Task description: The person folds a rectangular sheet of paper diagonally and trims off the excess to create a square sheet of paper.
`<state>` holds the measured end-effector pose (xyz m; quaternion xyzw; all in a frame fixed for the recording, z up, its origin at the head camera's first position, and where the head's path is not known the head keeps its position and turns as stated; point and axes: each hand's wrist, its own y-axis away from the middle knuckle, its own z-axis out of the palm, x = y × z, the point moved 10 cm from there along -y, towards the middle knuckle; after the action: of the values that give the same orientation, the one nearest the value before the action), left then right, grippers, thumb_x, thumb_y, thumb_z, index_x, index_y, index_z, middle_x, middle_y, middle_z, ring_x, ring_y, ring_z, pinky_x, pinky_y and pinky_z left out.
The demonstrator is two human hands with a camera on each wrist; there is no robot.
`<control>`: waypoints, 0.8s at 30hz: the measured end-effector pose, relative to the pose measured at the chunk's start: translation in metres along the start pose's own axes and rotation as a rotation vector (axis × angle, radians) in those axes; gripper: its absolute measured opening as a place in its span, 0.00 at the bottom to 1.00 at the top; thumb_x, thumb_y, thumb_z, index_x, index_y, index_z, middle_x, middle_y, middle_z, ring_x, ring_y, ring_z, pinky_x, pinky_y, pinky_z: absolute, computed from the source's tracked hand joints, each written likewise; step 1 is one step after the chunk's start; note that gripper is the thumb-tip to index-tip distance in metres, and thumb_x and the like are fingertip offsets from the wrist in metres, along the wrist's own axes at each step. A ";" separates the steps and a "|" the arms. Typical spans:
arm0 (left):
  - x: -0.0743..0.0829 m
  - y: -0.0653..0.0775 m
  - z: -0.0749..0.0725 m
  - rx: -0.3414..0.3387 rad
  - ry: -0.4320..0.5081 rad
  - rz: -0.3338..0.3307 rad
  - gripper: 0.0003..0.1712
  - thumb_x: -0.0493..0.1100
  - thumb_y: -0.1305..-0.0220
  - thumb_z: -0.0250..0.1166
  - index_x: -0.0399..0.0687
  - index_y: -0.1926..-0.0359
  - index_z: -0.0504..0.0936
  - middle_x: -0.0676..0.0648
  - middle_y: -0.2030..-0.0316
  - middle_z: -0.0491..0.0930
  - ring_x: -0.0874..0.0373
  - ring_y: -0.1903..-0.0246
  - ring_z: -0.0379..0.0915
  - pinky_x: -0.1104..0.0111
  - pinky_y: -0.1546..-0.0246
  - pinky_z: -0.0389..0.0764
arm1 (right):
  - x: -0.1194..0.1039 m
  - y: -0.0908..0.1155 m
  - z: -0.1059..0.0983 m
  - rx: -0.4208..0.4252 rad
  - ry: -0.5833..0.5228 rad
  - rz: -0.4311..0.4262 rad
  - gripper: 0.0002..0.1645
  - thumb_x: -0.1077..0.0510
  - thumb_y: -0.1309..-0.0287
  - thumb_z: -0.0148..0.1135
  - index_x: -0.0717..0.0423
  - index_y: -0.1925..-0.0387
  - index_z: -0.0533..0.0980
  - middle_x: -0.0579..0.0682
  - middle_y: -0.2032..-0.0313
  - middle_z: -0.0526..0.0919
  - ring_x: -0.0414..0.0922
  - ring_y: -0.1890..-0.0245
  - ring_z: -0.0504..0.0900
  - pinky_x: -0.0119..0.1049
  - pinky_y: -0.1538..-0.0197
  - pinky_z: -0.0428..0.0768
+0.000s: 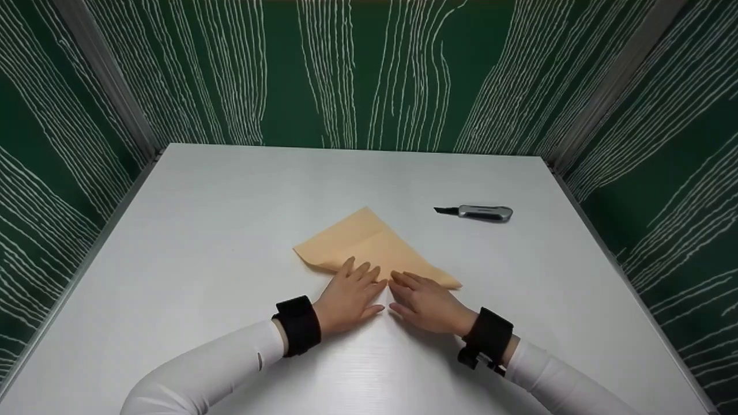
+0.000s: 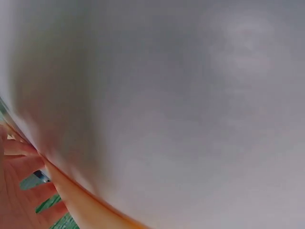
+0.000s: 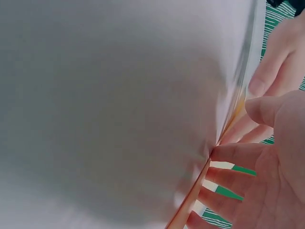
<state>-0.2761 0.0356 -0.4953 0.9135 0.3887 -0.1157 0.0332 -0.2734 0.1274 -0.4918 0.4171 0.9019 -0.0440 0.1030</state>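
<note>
A folded sheet of orange-tan paper [image 1: 360,236] lies on the white table, with one corner pointing away from me and a crease across it. My left hand [image 1: 349,297] rests on its near edge, fingers spread and fairly straight. Beside it my right hand [image 1: 431,302] presses the same edge with extended fingers, the two hands almost meeting at the middle. In the left wrist view the paper [image 2: 83,205] runs along the left fingers. From the right wrist the paper's edge [image 3: 188,205] appears under the right fingertips, with both hands visible. The fingers hide part of the near edge.
A grey utility knife [image 1: 484,213] with a dark blade lies at the right, beyond the paper. The white table [image 1: 230,190] extends around the paper. Green walls [image 1: 282,75] with white wavy lines and grey posts [image 1: 106,75] enclose the back and sides.
</note>
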 end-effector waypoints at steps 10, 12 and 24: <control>-0.004 0.005 0.011 -0.038 0.254 -0.048 0.37 0.67 0.22 0.43 0.54 0.23 0.65 0.47 0.23 0.65 0.47 0.23 0.62 0.48 0.23 0.63 | 0.001 0.001 0.008 -0.024 -0.008 0.004 0.36 0.44 0.23 0.50 0.65 0.27 0.67 0.64 0.25 0.66 0.65 0.25 0.66 0.63 0.26 0.67; -0.004 0.005 0.011 -0.045 0.294 -0.060 0.36 0.66 0.21 0.43 0.53 0.23 0.66 0.46 0.23 0.65 0.46 0.23 0.62 0.48 0.22 0.62 | 0.003 0.002 0.012 -0.062 -0.033 0.029 0.39 0.42 0.23 0.48 0.65 0.25 0.63 0.63 0.23 0.62 0.65 0.23 0.62 0.64 0.24 0.63; -0.005 -0.001 0.010 -0.134 0.366 -0.089 0.35 0.65 0.20 0.40 0.55 0.23 0.66 0.47 0.22 0.64 0.47 0.22 0.59 0.48 0.21 0.59 | 0.005 0.013 0.013 -0.092 -0.066 0.192 0.44 0.37 0.23 0.45 0.67 0.23 0.58 0.63 0.21 0.57 0.63 0.20 0.56 0.65 0.21 0.57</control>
<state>-0.2818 0.0315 -0.5039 0.8970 0.4349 0.0771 0.0175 -0.2650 0.1378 -0.5051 0.4946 0.8551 -0.0064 0.1553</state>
